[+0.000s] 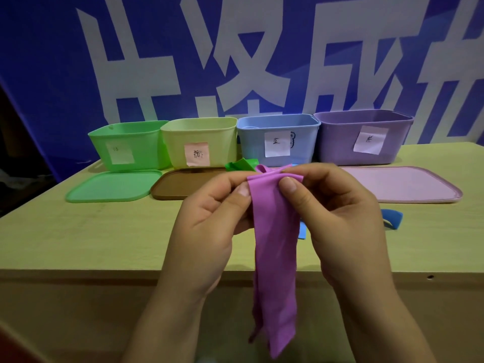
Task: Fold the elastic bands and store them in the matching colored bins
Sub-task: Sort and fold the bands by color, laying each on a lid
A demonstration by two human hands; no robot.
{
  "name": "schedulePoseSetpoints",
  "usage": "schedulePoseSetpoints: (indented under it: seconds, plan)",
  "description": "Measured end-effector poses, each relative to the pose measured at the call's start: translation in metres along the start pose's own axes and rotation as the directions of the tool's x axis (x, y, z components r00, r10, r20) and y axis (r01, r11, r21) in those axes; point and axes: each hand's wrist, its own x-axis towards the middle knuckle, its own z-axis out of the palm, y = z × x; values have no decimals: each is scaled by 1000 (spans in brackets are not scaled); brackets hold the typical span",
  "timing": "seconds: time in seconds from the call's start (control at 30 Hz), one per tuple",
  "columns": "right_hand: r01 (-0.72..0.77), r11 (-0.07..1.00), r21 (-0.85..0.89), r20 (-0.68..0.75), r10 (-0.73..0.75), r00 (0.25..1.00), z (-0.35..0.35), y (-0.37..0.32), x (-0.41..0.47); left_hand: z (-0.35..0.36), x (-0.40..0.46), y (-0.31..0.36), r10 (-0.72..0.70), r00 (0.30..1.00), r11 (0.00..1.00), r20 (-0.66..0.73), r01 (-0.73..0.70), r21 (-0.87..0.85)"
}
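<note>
Both hands hold the purple band [275, 247] up in front of the table [78, 244], at centre frame. The left hand [209, 226] pinches its top edge from 9 o'clock, thumb on the front face; the right hand [340, 221] pinches the same edge from 3 o'clock. The top looks doubled over, with small loops showing above the fingers, and the rest hangs straight down toward 6 o'clock, past the table's near edge.

The step in hand appears to be folding: the band has been gathered at the top but remains long. The next move likely calls for bringing the hanging end up to the pinched end, perhaps more than once, until the bundle is compact, then carrying it to the purple bin [364, 138] at 1 o'clock.

Other bands wait on the table: a green band [239, 165] at 12 o'clock behind the hands, and a blue band [391, 218] at 3 o'clock, partly hidden by the right hand.
</note>
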Motion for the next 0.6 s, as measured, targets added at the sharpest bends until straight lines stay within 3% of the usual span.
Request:
schedulePoseSetpoints:
  seconds: [0.23, 0.4, 0.53, 0.6]
  plan:
    - [-14, 999, 35, -28, 15, 999, 2, 3, -1, 1, -2, -1, 46, 999, 999, 1, -46, -6]
    - [20, 999, 28, -7, -20, 1000, 4, 4, -4, 4, -3, -3, 192, 980, 968, -54, -180, 175]
    - [105, 976, -191, -67, -120, 991, 3, 8, -5, -1, -3, -2, 218, 973, 958, -80, -198, 206]
    - [51, 994, -94, -58, -57, 997, -1, 6, -3, -3, -3, 0, 234, 970, 952, -63, -216, 215]
